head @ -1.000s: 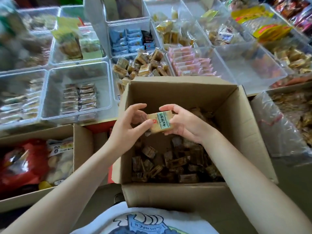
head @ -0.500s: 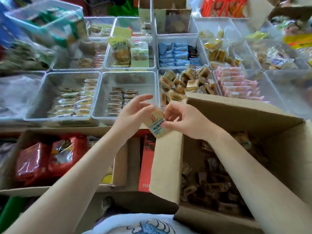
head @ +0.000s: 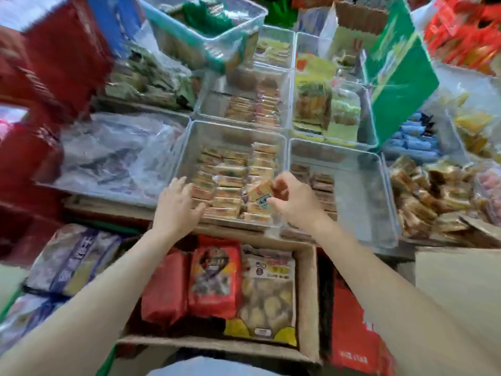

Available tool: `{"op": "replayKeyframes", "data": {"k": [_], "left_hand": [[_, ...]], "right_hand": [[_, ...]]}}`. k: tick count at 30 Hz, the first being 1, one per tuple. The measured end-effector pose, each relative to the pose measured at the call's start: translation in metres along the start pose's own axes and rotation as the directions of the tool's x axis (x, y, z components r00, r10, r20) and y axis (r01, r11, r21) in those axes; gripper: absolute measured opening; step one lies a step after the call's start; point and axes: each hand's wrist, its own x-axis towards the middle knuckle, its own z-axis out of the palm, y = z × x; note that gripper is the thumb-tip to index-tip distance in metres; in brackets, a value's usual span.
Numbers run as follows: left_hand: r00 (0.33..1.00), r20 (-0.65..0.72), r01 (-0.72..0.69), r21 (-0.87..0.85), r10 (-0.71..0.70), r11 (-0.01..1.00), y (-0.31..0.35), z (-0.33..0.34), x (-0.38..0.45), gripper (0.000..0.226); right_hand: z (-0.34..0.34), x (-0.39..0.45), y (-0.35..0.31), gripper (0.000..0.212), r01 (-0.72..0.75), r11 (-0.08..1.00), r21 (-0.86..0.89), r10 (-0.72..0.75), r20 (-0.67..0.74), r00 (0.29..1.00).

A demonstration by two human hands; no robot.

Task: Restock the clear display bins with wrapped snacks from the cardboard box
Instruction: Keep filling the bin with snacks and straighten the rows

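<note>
My right hand [head: 295, 202] pinches a small tan wrapped snack [head: 261, 191] over the front right corner of a clear display bin [head: 189, 147] that holds rows of similar wrapped snacks. At the near left edge of that bin, my left hand [head: 177, 206] reaches in with straight fingers that touch the packets. The cardboard box the snack came from shows only as a flap [head: 458, 278] at the right edge.
A nearly bare clear bin [head: 363, 191] stands right of the stocked one. Further bins of snacks fill the back and right. Below my arms is an open carton [head: 306, 308] with red and clear snack bags. A crumpled plastic sheet [head: 113, 156] lies at the left.
The view swung left, away from the cardboard box. Both hands moved forward over the stocked bin. My left hand let go of the snack; only my right hand holds it.
</note>
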Motion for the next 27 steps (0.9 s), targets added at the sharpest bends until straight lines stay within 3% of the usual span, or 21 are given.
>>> {"op": "replayKeyframes", "data": {"k": [6, 12, 15, 18, 22, 25, 27], "left_hand": [[0.969, 0.242, -0.095, 0.149, 0.056, 0.984, -0.055, 0.011, 0.039, 0.105], [0.968, 0.220, -0.164, 0.176, 0.123, 0.971, -0.063, 0.019, 0.040, 0.129], [0.966, 0.224, -0.173, 0.185, 0.130, 0.967, -0.064, 0.018, 0.043, 0.132], [0.967, 0.221, -0.170, 0.174, 0.130, 0.970, -0.063, 0.019, 0.044, 0.132], [0.967, 0.219, -0.166, 0.169, 0.127, 0.972, -0.064, 0.020, 0.044, 0.132], [0.968, 0.213, -0.167, 0.155, 0.132, 0.974, -0.064, 0.020, 0.044, 0.131], [0.970, 0.198, -0.169, 0.149, 0.138, 0.974, -0.065, 0.021, 0.044, 0.130]], "right_hand": [[0.041, 0.086, -0.042, 0.034, -0.088, 0.994, -0.063, 0.081, -0.116, 0.990], [0.065, 0.163, -0.058, 0.027, -0.076, 0.957, -0.279, 0.025, -0.183, 0.983], [0.082, 0.189, -0.059, 0.028, -0.033, 0.851, -0.523, 0.020, -0.030, 0.999], [0.095, 0.196, -0.058, 0.029, 0.003, 0.774, -0.633, 0.151, 0.189, 0.970], [0.106, 0.198, -0.061, 0.030, 0.022, 0.736, -0.676, 0.198, 0.247, 0.948], [0.133, 0.183, -0.055, 0.072, -0.015, 0.714, -0.700, 0.252, 0.236, 0.939], [0.156, 0.166, -0.044, 0.088, -0.054, 0.761, -0.647, 0.232, 0.193, 0.953]]}}
